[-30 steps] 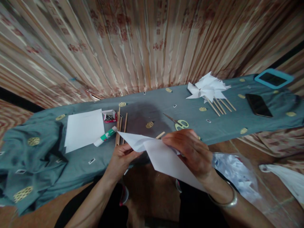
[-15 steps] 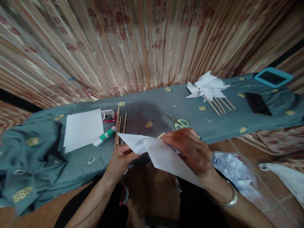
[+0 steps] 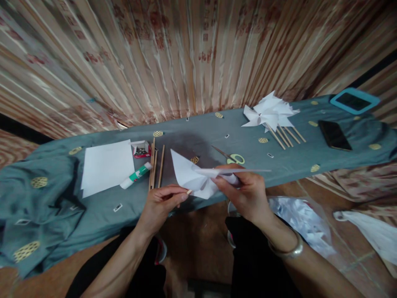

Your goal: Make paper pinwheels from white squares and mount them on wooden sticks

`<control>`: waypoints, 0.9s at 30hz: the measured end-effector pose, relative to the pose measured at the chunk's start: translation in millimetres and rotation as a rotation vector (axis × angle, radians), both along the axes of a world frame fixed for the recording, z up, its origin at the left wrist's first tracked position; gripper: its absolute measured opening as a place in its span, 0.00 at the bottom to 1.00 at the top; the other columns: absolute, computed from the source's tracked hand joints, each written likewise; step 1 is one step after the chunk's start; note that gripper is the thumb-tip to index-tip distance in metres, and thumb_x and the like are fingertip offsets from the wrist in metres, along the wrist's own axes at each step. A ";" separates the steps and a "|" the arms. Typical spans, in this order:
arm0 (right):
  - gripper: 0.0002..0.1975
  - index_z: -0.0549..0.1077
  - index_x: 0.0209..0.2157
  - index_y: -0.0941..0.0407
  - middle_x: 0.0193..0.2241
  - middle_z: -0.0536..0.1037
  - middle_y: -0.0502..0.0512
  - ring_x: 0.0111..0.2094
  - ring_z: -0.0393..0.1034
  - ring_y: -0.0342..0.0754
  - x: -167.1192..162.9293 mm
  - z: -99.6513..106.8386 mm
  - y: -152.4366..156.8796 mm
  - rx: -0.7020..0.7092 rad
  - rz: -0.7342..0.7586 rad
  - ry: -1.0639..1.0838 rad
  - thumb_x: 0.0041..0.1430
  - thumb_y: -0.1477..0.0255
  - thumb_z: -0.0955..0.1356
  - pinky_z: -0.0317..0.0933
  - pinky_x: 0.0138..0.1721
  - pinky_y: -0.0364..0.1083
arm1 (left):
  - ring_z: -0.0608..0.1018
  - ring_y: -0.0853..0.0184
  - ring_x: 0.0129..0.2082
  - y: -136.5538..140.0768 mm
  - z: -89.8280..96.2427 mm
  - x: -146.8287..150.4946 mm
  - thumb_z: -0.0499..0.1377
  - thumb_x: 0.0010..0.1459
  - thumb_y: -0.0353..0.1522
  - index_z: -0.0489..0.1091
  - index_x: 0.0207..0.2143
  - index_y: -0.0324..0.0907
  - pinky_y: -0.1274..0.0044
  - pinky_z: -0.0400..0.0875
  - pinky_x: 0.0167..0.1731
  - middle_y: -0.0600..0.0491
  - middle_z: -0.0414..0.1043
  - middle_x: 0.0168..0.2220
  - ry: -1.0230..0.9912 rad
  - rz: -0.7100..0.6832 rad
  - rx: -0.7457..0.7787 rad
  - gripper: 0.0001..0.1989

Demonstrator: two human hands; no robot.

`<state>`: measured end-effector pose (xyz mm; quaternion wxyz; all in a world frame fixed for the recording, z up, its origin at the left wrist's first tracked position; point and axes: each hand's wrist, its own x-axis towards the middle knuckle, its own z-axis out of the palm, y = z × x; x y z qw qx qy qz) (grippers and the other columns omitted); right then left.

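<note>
A white paper pinwheel (image 3: pixel 189 169) is held up above the front edge of the table, its blades curled and partly folded over. My right hand (image 3: pixel 243 188) is closed on its right side, thumb pressing the paper near the middle. My left hand (image 3: pixel 164 203) pinches a thin wooden stick (image 3: pixel 189 192), of which only the pale end shows beside the pinwheel's lower edge. Whether the stick is fastened to the paper I cannot tell. Just beyond my right hand lie scissors (image 3: pixel 235 159) with light green handles.
Several wooden sticks (image 3: pixel 161 165), a glue stick (image 3: pixel 135 176), a small box of metal pins (image 3: pixel 142 150) and white paper sheets (image 3: pixel 107 165) lie at left. Finished pinwheels (image 3: pixel 269 111), a black phone (image 3: pixel 335 135) and a blue-framed device (image 3: pixel 355 100) lie right. A plastic bag (image 3: pixel 302 223) holds paper scraps below.
The pinwheel has been turned, so its blades now face differently and its long flap points right. My left hand has shifted from the paper's left blade to the stick's end.
</note>
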<state>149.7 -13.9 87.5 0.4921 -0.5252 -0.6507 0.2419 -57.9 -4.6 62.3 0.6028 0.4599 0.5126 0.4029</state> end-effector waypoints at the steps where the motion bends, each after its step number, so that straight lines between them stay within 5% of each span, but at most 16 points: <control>1: 0.03 0.77 0.28 0.55 0.24 0.79 0.48 0.22 0.68 0.41 -1.0 -4.3 2.3 -0.078 -0.024 0.066 0.54 0.71 0.71 0.60 0.22 0.40 | 0.70 0.73 0.22 -0.8 0.1 1.0 0.69 0.41 0.32 0.81 0.24 0.42 0.82 0.63 0.21 0.52 0.78 0.25 0.007 0.000 0.001 0.05; 4: 0.06 0.77 0.24 0.56 0.20 0.76 0.48 0.20 0.65 0.41 -2.3 -18.9 9.9 -0.235 -0.057 0.246 0.48 0.68 0.73 0.59 0.21 0.41 | 0.70 0.72 0.23 -4.6 -4.5 3.1 0.69 0.41 0.34 0.81 0.25 0.41 0.81 0.64 0.22 0.51 0.79 0.29 0.025 0.030 -0.017 0.07; 11: 0.15 0.77 0.28 0.56 0.27 0.81 0.53 0.26 0.70 0.46 -2.4 -32.1 23.5 -0.521 0.082 0.558 0.36 0.64 0.77 0.66 0.28 0.47 | 0.67 0.73 0.20 -20.7 -19.6 5.8 0.70 0.39 0.36 0.80 0.25 0.40 0.80 0.62 0.22 0.54 0.73 0.20 0.042 0.115 -0.041 0.09; 16: 0.13 0.77 0.26 0.58 0.25 0.79 0.51 0.24 0.67 0.43 -5.9 -32.4 21.8 -0.538 0.133 0.538 0.36 0.66 0.76 0.63 0.28 0.45 | 0.67 0.73 0.20 -29.6 -17.4 1.5 0.68 0.42 0.36 0.80 0.26 0.40 0.80 0.63 0.22 0.54 0.73 0.20 0.131 0.124 0.027 0.09; 22: 0.13 0.77 0.28 0.58 0.24 0.78 0.50 0.24 0.66 0.43 -9.8 -36.4 22.4 -0.518 0.170 0.501 0.39 0.67 0.75 0.59 0.26 0.43 | 0.72 0.70 0.26 -30.0 -18.0 -4.9 0.69 0.40 0.37 0.80 0.24 0.40 0.80 0.65 0.22 0.46 0.77 0.41 0.193 0.144 0.146 0.09; 27: 0.14 0.77 0.27 0.58 0.24 0.78 0.50 0.23 0.66 0.42 -10.2 -39.8 25.5 -0.533 0.178 0.538 0.36 0.66 0.76 0.59 0.26 0.43 | 0.66 0.74 0.19 -29.9 -10.9 -6.3 0.68 0.41 0.37 0.80 0.28 0.39 0.80 0.61 0.20 0.51 0.77 0.25 0.195 0.095 0.050 0.11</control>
